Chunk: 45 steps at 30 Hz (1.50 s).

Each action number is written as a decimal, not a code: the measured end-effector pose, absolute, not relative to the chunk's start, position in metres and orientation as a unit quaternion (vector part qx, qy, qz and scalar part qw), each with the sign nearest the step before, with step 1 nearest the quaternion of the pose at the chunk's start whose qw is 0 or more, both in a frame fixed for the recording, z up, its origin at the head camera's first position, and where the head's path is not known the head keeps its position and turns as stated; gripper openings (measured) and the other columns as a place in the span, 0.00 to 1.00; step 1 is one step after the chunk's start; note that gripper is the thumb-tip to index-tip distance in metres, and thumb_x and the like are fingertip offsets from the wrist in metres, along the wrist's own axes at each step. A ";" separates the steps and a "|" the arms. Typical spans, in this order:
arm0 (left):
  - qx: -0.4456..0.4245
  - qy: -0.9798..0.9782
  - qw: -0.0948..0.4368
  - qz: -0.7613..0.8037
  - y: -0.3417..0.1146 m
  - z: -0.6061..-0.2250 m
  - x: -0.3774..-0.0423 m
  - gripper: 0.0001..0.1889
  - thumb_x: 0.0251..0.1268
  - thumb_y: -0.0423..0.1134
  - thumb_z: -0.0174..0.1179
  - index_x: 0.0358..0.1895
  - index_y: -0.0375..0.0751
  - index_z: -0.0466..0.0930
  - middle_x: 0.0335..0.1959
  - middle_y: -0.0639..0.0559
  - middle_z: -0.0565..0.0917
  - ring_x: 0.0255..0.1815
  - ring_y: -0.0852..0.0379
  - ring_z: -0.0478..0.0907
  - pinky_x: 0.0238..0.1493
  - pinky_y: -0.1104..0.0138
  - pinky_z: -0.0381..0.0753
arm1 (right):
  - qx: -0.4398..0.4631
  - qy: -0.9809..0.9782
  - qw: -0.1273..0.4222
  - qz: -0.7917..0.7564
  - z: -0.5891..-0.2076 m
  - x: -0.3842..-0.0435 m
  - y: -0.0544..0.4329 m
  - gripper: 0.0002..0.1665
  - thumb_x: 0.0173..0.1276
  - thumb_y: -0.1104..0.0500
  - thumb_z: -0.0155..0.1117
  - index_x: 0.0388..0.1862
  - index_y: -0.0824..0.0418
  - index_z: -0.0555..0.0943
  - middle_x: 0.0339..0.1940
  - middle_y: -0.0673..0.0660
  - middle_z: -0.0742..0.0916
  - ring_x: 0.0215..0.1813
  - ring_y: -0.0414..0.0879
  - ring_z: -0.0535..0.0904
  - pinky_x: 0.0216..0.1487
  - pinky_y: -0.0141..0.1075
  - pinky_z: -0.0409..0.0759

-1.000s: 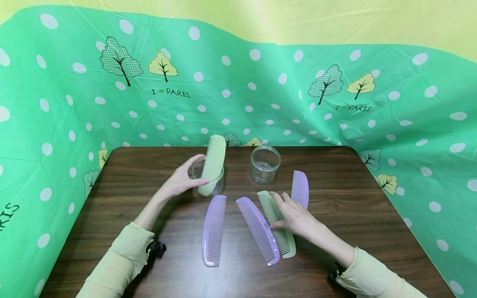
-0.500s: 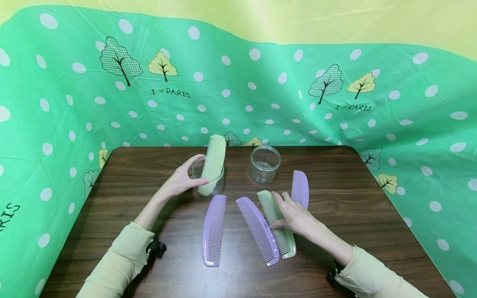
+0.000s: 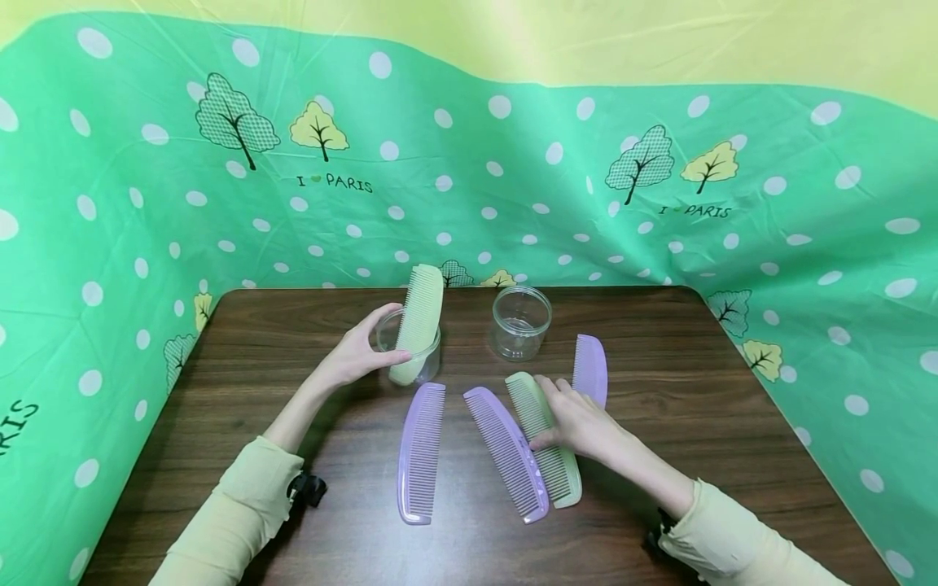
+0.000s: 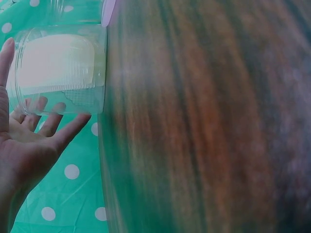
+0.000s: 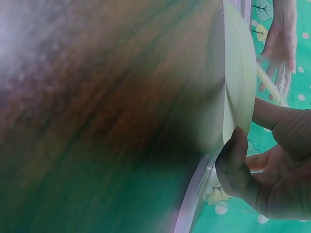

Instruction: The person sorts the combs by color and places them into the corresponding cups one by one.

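Observation:
My left hand (image 3: pixel 359 350) grips a clear round jar (image 3: pixel 431 370) at the back left, thumb in front and fingers round the far side. A pale green comb (image 3: pixel 423 309) leans in that jar, its upper half above the rim. In the left wrist view the comb (image 4: pixel 58 60) shows through the jar wall. My right hand (image 3: pixel 582 423) pinches a second green comb (image 3: pixel 522 395) by its long edges, thumb on the left and fingers on the right. That comb (image 5: pixel 240 73) stands close over the table in the right wrist view. A purple comb (image 3: pixel 498 443) lies along its left side.
Another clear jar (image 3: pixel 520 330) stands upright at the back middle. One purple comb (image 3: pixel 419 464) lies in front of the left jar; another purple comb (image 3: pixel 592 366) lies partly hidden behind my right hand. A green patterned cloth (image 3: pixel 469 163) hangs behind the dark wooden table (image 3: pixel 352 537).
The fingers of my right hand have shifted very slightly on the green comb, whose far end has moved a little. My left hand, the jars and the purple combs look still.

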<state>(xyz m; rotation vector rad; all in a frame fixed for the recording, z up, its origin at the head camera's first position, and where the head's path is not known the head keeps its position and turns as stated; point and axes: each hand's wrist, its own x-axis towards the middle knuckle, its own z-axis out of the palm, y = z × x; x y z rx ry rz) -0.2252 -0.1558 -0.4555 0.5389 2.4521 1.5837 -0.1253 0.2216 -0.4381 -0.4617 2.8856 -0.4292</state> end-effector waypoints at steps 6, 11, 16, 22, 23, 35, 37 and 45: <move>0.181 0.824 0.087 0.530 -0.156 -0.456 -0.226 0.45 0.61 0.43 0.75 0.80 0.51 0.59 0.79 0.45 0.67 0.80 0.43 0.65 0.67 0.46 0.74 | -0.154 0.970 0.102 -0.159 -0.435 -0.129 0.221 0.63 0.44 0.48 0.89 0.74 0.71 0.67 0.56 0.71 0.83 0.52 0.60 0.84 0.52 0.56 0.83; 0.182 0.822 0.088 0.532 -0.156 -0.457 -0.225 0.45 0.61 0.43 0.75 0.80 0.51 0.59 0.80 0.45 0.67 0.80 0.43 0.64 0.67 0.45 0.74 | -0.158 0.967 0.105 -0.169 -0.432 -0.130 0.222 0.57 0.48 0.51 0.87 0.73 0.70 0.68 0.54 0.70 0.85 0.53 0.59 0.84 0.53 0.55 0.83; 0.183 0.826 0.085 0.526 -0.156 -0.458 -0.225 0.46 0.61 0.45 0.75 0.80 0.51 0.58 0.79 0.45 0.67 0.80 0.42 0.64 0.71 0.42 0.71 | -0.160 0.964 0.112 -0.181 -0.429 -0.131 0.223 0.55 0.51 0.53 0.86 0.73 0.69 0.68 0.56 0.69 0.84 0.55 0.59 0.83 0.54 0.55 0.82; 0.183 0.826 0.085 0.526 -0.157 -0.457 -0.226 0.46 0.61 0.46 0.75 0.80 0.51 0.58 0.79 0.46 0.67 0.80 0.42 0.64 0.73 0.41 0.69 | -0.164 0.962 0.115 -0.188 -0.426 -0.134 0.224 0.50 0.57 0.56 0.82 0.74 0.68 0.67 0.59 0.69 0.84 0.58 0.59 0.83 0.55 0.55 0.82; 0.183 0.826 0.085 0.526 -0.157 -0.457 -0.226 0.46 0.61 0.46 0.75 0.80 0.51 0.58 0.80 0.46 0.67 0.80 0.42 0.64 0.73 0.41 0.69 | -0.166 0.961 0.114 -0.189 -0.425 -0.134 0.224 0.49 0.57 0.57 0.82 0.74 0.67 0.67 0.59 0.69 0.84 0.58 0.59 0.83 0.54 0.54 0.82; 0.182 0.826 0.087 0.526 -0.157 -0.457 -0.227 0.46 0.62 0.46 0.75 0.80 0.51 0.58 0.79 0.45 0.68 0.80 0.42 0.64 0.71 0.42 0.70 | -0.182 0.959 0.104 -0.192 -0.422 -0.134 0.222 0.43 0.61 0.60 0.79 0.71 0.67 0.69 0.60 0.69 0.84 0.61 0.60 0.82 0.56 0.55 0.82; 0.181 0.828 0.086 0.524 -0.157 -0.457 -0.227 0.46 0.62 0.46 0.75 0.80 0.51 0.58 0.79 0.46 0.68 0.80 0.42 0.64 0.71 0.42 0.71 | -0.183 0.958 0.103 -0.194 -0.420 -0.135 0.222 0.41 0.61 0.60 0.78 0.70 0.68 0.69 0.60 0.68 0.84 0.61 0.60 0.82 0.57 0.55 0.82; 0.181 0.826 0.085 0.527 -0.157 -0.458 -0.226 0.46 0.62 0.45 0.75 0.80 0.50 0.58 0.79 0.46 0.68 0.80 0.43 0.64 0.71 0.43 0.71 | -0.181 0.958 0.097 -0.199 -0.414 -0.135 0.221 0.36 0.62 0.59 0.78 0.65 0.66 0.72 0.58 0.65 0.85 0.57 0.56 0.84 0.54 0.52 0.83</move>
